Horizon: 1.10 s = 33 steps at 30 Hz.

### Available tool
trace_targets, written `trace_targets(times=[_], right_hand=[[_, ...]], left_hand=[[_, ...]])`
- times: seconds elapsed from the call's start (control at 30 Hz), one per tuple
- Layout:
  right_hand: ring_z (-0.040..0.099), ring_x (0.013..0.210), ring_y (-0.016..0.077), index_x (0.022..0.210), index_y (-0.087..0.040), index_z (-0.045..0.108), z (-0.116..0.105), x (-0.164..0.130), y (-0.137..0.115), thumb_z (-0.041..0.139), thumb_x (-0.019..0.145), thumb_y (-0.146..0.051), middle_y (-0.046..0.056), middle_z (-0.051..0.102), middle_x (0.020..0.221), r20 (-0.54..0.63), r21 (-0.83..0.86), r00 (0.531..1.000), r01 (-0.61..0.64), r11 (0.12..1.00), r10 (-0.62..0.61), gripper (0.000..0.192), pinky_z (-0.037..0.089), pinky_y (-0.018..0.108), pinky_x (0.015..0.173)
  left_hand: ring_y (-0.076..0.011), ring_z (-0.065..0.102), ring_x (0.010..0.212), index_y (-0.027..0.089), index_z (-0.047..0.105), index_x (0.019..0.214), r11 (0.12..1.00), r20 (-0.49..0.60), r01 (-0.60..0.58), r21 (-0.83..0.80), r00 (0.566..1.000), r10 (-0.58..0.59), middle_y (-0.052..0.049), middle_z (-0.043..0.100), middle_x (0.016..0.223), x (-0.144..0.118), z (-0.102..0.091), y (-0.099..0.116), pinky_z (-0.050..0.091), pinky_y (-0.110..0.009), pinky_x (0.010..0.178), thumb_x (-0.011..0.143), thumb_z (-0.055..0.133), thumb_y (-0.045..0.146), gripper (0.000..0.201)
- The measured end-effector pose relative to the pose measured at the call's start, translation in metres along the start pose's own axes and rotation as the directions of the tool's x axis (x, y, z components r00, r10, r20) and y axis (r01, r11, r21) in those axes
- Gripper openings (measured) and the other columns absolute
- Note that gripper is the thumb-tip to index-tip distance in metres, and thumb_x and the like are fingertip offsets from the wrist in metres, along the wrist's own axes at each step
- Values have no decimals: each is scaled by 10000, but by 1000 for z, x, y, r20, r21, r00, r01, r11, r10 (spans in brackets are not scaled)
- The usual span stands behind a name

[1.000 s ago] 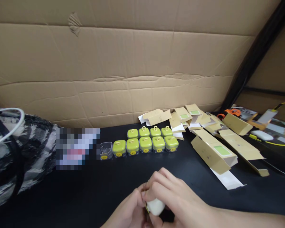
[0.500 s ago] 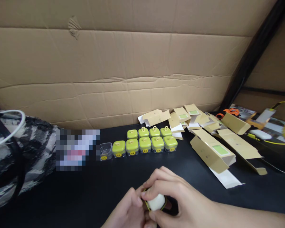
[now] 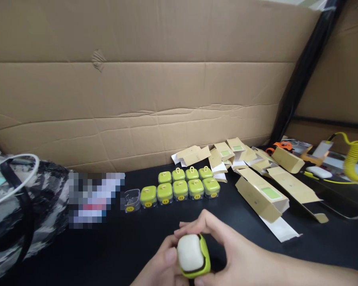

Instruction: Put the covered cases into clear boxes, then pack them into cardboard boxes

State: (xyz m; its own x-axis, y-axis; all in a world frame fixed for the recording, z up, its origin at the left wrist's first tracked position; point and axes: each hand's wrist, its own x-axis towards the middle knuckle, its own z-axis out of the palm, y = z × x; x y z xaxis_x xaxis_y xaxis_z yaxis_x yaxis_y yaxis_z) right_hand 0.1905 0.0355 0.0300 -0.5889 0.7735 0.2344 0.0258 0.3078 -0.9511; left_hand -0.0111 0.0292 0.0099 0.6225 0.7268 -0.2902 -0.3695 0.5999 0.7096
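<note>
My left hand [image 3: 162, 264] and my right hand [image 3: 229, 248] together hold a small rounded-square green case [image 3: 207, 258] low in front of me. A smooth white block [image 3: 190, 253] sits in it, facing up, with a dark rim showing around its right and lower edges. The left thumb and fingers press the left side. On the right, my fingers arch over the top edge while the thumb grips near the bottom. Behind the hands stand two rows of clear boxes with looped green lids [image 3: 180, 188]. A lidless clear box [image 3: 132, 200] is at the front row's left end.
Unfolded cardboard cartons [image 3: 262, 194] lie at right. Farther right are an orange object [image 3: 280, 147], a white rounded item [image 3: 318, 172] and a coiled yellow cord [image 3: 353, 161]. A patterned fabric bundle [image 3: 50, 206] lies left. A cardboard wall [image 3: 137, 87] rises behind.
The green case has been turned, so its white block and green right side show more fully. My left thumb has shifted down along its side. The view has tilted up slightly.
</note>
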Motion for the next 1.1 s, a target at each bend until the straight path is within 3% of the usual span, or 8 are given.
trace_targets(times=[0.1,0.17,0.23,0.3,0.4,0.57,0.77,1.1], right_hand=[[613,1065,214,1056,-223,466,-5,9,-6,642,650,-61,76,578,1169,-136,14,985,107,994,-104,472,502,357,883],[615,990,183,1128,-225,465,-11,23,-13,617,669,-69,65,556,1152,-167,-138,968,166,977,-188,508,513,319,825],[610,982,168,1218,-226,420,-16,47,-19,632,720,-108,52,566,1144,-136,-288,958,204,936,-251,554,505,311,846],[616,989,163,1236,-223,381,-16,79,-24,662,747,-167,44,586,1156,-91,-346,953,241,907,-289,567,503,300,860],[630,980,173,1130,-219,505,-6,131,-27,745,705,-217,15,622,1101,22,-453,951,285,845,-309,488,510,279,846],[629,1008,241,1199,-180,528,21,186,-21,747,782,-316,56,648,1105,115,-644,967,248,724,-230,490,525,400,843],[649,951,217,1183,-152,579,34,194,-13,583,960,-340,75,637,1121,190,-795,979,196,574,-71,292,543,425,822],[639,993,226,1175,-154,589,33,200,-34,591,956,-328,80,626,1161,263,-892,950,173,417,168,280,537,433,842]], left_hand=[[-70,416,416,261,589,996,870,12,-249,426,963,270,-8,708,758,-4,-5,36,284,-189,421,715,682,628,472],[-139,519,642,267,599,963,411,100,-398,821,807,582,-2,659,811,-10,-13,69,410,-221,595,792,688,446,263],[-208,555,882,260,627,1019,-78,213,-227,971,667,714,-19,633,970,-17,-27,99,409,-267,811,731,746,284,312],[-310,507,1105,256,603,1145,-266,246,-69,962,646,723,-6,586,1125,-21,-46,119,328,-354,976,680,725,245,482],[-447,409,1228,175,481,1292,-299,185,101,949,589,787,-47,512,1198,-18,-74,131,159,-523,1064,707,599,232,599],[-512,403,1290,84,192,1413,-297,22,285,911,687,726,-258,497,1356,-9,-93,139,236,-616,1044,634,659,420,968],[-431,529,1241,50,100,1422,-213,-118,343,915,732,672,-213,717,1143,-7,-87,140,266,-583,1057,578,654,413,1073],[-428,389,1361,77,144,1394,-223,-149,358,907,766,625,-223,691,1227,-8,-88,141,184,-596,1079,609,627,469,1002]])
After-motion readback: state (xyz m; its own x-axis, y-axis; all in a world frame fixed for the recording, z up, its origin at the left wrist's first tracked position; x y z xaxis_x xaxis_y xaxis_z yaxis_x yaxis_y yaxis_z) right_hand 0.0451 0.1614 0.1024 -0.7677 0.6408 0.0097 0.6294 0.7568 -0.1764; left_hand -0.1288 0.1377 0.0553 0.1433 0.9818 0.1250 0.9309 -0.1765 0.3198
